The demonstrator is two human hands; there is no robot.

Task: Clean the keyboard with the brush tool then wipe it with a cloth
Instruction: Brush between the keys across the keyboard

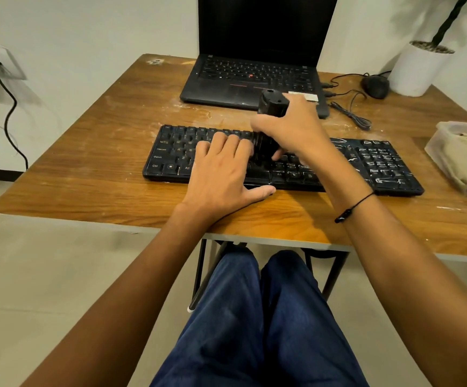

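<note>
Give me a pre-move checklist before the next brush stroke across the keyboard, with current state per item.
1. Brush tool gripped: right hand wraps its black body, held upright. ok.
2. Brush end on the keys: it meets the keyboard near the middle rows, but the contact itself is hidden by the hands. cannot tell.
3. Keyboard steadied: left hand lies flat on the left-centre keys, thumb at the front edge. ok.
4. Stroke path to the right: white debris shows on the numpad keys, nothing lies on them. ok.
5. Cloth ready for wiping: a pale cloth seems to lie in the plastic container at the table's right edge. cannot tell.
</note>
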